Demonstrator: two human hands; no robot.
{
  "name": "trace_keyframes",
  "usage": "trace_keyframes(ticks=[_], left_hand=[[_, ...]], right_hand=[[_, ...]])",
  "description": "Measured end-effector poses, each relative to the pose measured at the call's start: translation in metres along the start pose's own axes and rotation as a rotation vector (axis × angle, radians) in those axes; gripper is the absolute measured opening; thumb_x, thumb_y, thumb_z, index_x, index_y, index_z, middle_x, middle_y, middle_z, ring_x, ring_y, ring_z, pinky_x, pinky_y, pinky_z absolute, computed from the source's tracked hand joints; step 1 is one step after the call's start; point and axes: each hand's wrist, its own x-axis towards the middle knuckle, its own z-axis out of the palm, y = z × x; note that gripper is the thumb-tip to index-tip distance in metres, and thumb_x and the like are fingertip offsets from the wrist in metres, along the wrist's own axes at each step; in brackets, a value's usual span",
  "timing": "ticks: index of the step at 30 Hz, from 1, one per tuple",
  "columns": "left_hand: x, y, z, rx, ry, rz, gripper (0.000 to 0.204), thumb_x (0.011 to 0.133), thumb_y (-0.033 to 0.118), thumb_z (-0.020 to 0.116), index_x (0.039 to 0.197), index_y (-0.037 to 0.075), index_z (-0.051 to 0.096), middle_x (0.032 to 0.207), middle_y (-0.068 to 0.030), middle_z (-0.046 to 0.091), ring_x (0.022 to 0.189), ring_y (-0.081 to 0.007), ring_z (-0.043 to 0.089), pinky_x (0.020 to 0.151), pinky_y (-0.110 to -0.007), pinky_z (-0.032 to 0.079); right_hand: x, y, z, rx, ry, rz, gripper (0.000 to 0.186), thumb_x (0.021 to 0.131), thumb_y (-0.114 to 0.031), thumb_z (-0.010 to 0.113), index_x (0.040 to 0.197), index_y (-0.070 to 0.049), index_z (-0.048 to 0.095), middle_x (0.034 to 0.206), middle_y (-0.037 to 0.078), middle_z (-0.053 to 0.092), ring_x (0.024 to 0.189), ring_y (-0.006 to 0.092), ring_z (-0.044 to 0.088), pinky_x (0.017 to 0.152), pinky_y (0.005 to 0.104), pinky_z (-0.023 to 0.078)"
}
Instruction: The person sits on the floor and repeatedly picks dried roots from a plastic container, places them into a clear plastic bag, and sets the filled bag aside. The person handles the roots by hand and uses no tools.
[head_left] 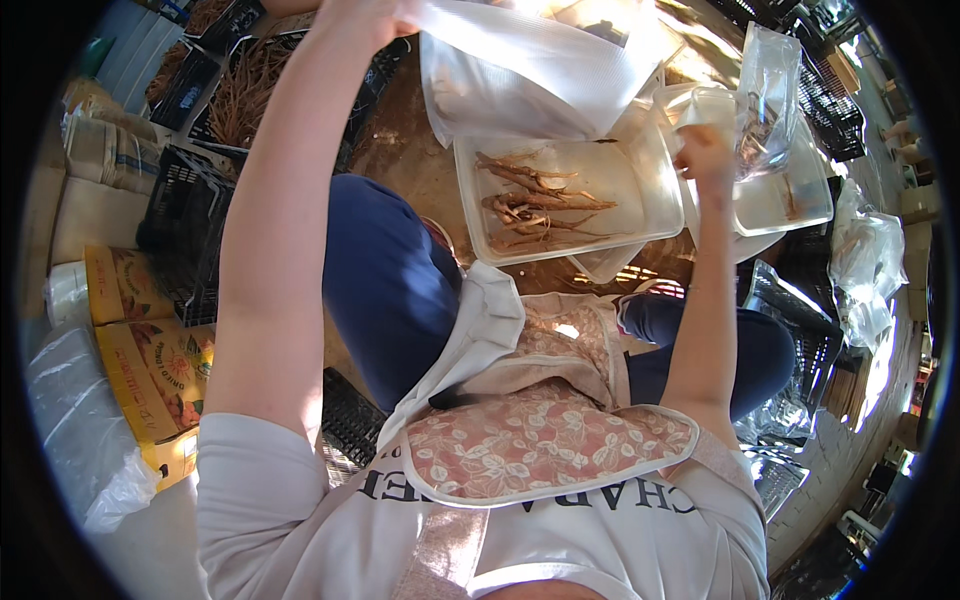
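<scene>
left hand (365, 15) cut off, grip untellable; right hand (705, 150) clutching clear bag (765, 95)

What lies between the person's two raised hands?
In the head view, between the left hand and right hand hangs a clear plastic bag held by the left; below it sits a white tray of pale roots.

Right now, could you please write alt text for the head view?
A seated person's left hand lifts a clear plastic bag above a white tray of pale roots, while the right hand holds a smaller root-filled bag.
</scene>
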Motion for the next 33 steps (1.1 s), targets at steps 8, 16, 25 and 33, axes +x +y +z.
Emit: trace_keyframes(ticks=[8, 16, 25, 33], left_hand=[[-0.07, -0.005, -0.03, 0.32, 0.067, 0.308, 0.032, 0.089, 0.025, 0.056, 0.063, 0.006, 0.055, 0.057, -0.0001, 0.05, 0.056, -0.0054, 0.048, 0.049, -0.021, 0.03], [-0.108, -0.014, -0.051, 0.228, 0.084, 0.19, 0.021, 0.087, 0.02, 0.059, 0.086, 0.002, 0.07, 0.053, 0.0055, 0.047, 0.048, -0.0005, 0.035, 0.044, -0.018, 0.026], [-0.098, -0.026, -0.06, 0.105, 0.22, 0.106, 0.022, 0.089, 0.018, 0.057, 0.088, 0.0, 0.069, 0.048, 0.0065, 0.04, 0.042, -0.0007, 0.03, 0.041, -0.018, 0.024], [-0.087, -0.031, -0.079, -0.094, 0.245, 0.028, 0.024, 0.09, 0.018, 0.054, 0.094, -0.002, 0.066, 0.045, 0.0065, 0.032, 0.038, -0.0024, 0.026, 0.038, -0.022, 0.02]], right_hand=[[-0.044, 0.059, 0.211, -1.148, -0.969, -0.556, 0.117, 0.057, -0.07, 0.063, 0.141, -0.003, 0.017, 0.146, 0.025, 0.007, 0.134, 0.0439, 0.004, 0.105, 0.0587, 0.009], [-0.001, 0.093, 0.221, -0.913, -0.367, -0.883, 0.054, 0.079, -0.03, 0.058, 0.125, -0.006, 0.044, 0.112, 0.013, 0.05, 0.102, 0.0297, 0.05, 0.076, 0.0453, 0.043], [0.014, 0.083, 0.198, -1.059, -0.796, -0.58, 0.085, 0.073, -0.033, 0.062, 0.14, -0.007, 0.018, 0.127, 0.023, 0.035, 0.111, 0.04, 0.042, 0.091, 0.0521, 0.037], [0.018, 0.08, 0.186, -0.765, -0.817, -0.419, 0.104, 0.057, -0.028, 0.072, 0.14, -0.007, 0.014, 0.111, 0.024, 0.049, 0.099, 0.0361, 0.053, 0.087, 0.0381, 0.045]])
